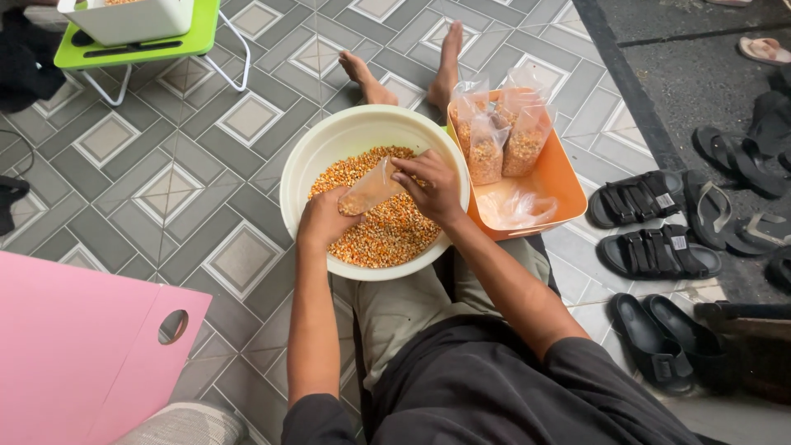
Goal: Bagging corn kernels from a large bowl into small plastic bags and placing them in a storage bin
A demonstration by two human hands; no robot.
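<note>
The small clear plastic bag [371, 191] lies tilted over the corn kernels [387, 235] in the cream bowl [306, 156], left hand [325, 218] closed under its base, right hand [430, 185] pinching its mouth. If that mouth sags, kernels could spill onto the tiled floor [189, 189]. At 2 o'clock, touching the bowl, the orange tray [564, 185] holds 3 filled bags [498, 136]; sandals [651, 227] lie well apart at 3 o'clock.

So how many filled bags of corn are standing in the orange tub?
3 clear plastic bags of corn kernels: one at the orange plastic tub's far left, one in front, one at right. More may hide behind.
</note>
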